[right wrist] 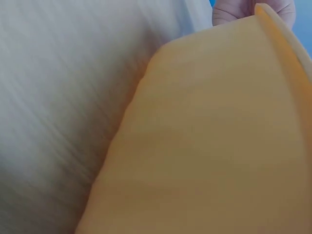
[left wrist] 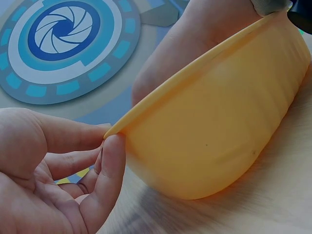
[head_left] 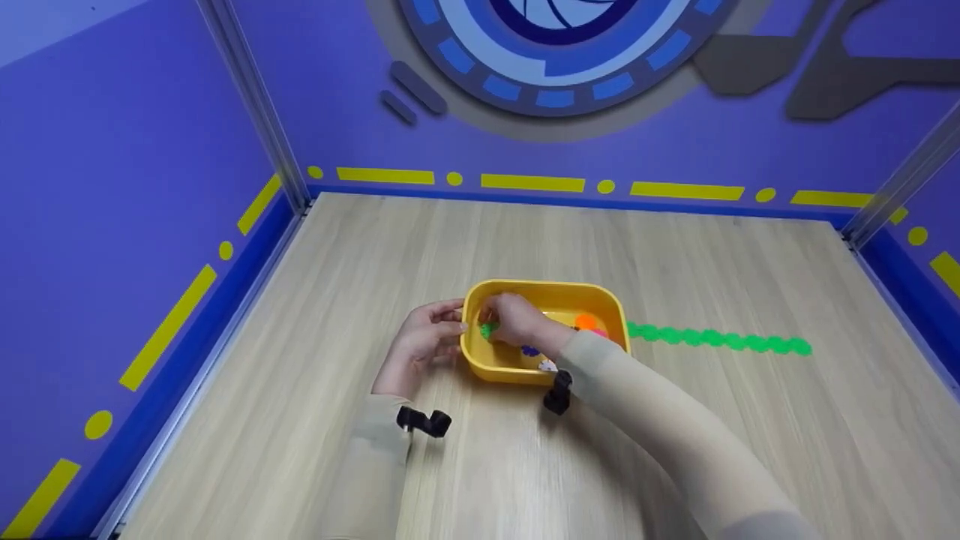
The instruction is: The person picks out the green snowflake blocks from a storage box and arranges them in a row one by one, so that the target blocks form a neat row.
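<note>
My left hand [head_left: 421, 337] pinches the left rim of a yellow plastic bin [head_left: 471, 352] between thumb and fingers; the left wrist view shows the grip on the edge close up. Inside the bin, my right hand [head_left: 517, 319] reaches down at the left end with bent fingers. A small green piece [head_left: 487, 330] shows right at its fingertips, and I cannot tell whether it is held. Also in the bin lie an orange disc [head_left: 586, 321], a pink piece [head_left: 600, 332], a dark blue notched disc [head_left: 530, 350] and a white one [head_left: 547, 366]. The right forearm hides part of the inside.
A straight chain of green notched discs [head_left: 716, 338] lies on the wooden table [head_left: 420, 240], running right from beside the bin. Blue-purple panels [head_left: 112, 187] wall the table at the left, back and right. A black wrist camera mount [head_left: 558, 394] hangs close by the bin's front rim.
</note>
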The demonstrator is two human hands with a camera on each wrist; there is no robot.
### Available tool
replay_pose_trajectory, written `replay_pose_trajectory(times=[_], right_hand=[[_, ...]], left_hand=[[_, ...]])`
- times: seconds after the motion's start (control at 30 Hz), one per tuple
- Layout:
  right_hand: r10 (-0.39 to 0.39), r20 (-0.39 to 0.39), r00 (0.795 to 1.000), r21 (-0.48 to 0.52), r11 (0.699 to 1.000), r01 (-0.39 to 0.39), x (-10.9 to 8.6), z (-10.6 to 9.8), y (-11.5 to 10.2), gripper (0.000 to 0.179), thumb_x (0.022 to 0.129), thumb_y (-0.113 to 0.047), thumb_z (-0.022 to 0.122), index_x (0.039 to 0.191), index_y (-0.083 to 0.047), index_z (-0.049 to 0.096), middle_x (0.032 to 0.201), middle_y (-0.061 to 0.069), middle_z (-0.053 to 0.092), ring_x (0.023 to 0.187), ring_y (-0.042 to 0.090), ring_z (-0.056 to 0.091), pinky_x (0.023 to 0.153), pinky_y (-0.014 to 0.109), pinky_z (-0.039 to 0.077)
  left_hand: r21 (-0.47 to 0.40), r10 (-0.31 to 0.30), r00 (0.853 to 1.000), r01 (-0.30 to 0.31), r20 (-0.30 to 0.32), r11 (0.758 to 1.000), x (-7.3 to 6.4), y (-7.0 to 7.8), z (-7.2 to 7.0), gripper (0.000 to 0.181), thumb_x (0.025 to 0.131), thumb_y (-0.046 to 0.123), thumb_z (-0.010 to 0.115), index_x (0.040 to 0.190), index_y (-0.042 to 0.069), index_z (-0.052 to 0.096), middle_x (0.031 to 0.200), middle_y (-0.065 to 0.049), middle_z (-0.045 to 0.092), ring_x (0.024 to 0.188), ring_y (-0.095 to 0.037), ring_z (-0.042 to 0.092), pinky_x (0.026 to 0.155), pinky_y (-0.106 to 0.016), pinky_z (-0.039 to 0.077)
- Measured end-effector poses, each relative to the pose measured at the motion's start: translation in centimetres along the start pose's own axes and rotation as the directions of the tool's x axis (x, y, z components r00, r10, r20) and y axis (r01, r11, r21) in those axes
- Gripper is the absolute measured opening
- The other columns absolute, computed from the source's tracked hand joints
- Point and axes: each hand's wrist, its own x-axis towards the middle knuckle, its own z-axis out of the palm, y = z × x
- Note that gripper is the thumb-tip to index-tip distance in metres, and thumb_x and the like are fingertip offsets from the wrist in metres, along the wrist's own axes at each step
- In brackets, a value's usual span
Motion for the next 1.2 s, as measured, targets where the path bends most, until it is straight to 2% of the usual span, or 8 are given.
replay_pose_trajectory(times=[0.2,0.3,0.57,0.9,1.2], right_hand=[[-0.002,-0.009,1.000,-0.025,1.000,0.002,-0.5,-0.5,0.1,0.017,0.082,-0.002,0.083,0.096,-0.007,0.074,0.092,0.009,0.071,0.080,0.017,0.056,0.079,0.034,0.054],[0.019,-0.014,1.000,-0.003,1.000,-0.019,-0.9,-0.9,0.0,0.016,0.084,-0.003,0.082,0.098,-0.009,0.076,0.092,0.007,0.073,0.080,0.017,0.058,0.079,0.033,0.056],[0.136,0.015,0.991,0.161,0.977,-0.137,-2.5,-2.6,-0.2,0.023,0.087,-0.005,0.081,0.108,-0.014,0.077,0.101,0.007,0.071,0.088,0.022,0.060,0.086,0.033,0.061],[0.162,0.028,0.986,0.293,0.942,-0.163,-4.3,-4.6,0.9,0.029,0.086,-0.004,0.081,0.113,-0.015,0.077,0.108,0.009,0.072,0.091,0.022,0.065,0.091,0.036,0.062],[0.195,0.011,0.981,0.383,0.905,-0.184,-6.2,-6.2,2.3,0.034,0.087,-0.003,0.079,0.120,-0.013,0.075,0.113,0.008,0.071,0.105,0.025,0.062,0.095,0.036,0.061]], left_hand=[[0.000,-0.004,1.000,0.004,0.004,1.000,0.2,0.1,0.1,0.052,0.090,-0.007,0.067,0.141,0.003,0.061,0.108,-0.007,0.064,0.079,-0.014,0.066,0.061,-0.026,0.057],[0.000,-0.007,1.000,0.007,0.004,1.000,0.2,0.1,0.1,0.053,0.090,-0.007,0.067,0.141,0.003,0.060,0.109,-0.007,0.064,0.079,-0.013,0.066,0.062,-0.026,0.058],[-0.011,0.009,1.000,-0.009,0.015,1.000,0.2,-0.1,-0.1,0.052,0.090,-0.008,0.066,0.141,0.001,0.059,0.109,-0.008,0.063,0.077,-0.013,0.066,0.060,-0.025,0.058],[-0.004,0.002,1.000,-0.002,0.007,1.000,0.1,0.0,0.0,0.053,0.090,-0.008,0.066,0.142,0.002,0.059,0.112,-0.009,0.064,0.074,-0.013,0.065,0.058,-0.025,0.058],[-0.001,-0.018,1.000,0.018,-0.020,1.000,0.1,0.1,0.1,0.054,0.089,-0.008,0.067,0.141,0.003,0.060,0.110,-0.007,0.064,0.075,-0.013,0.065,0.060,-0.025,0.058]])
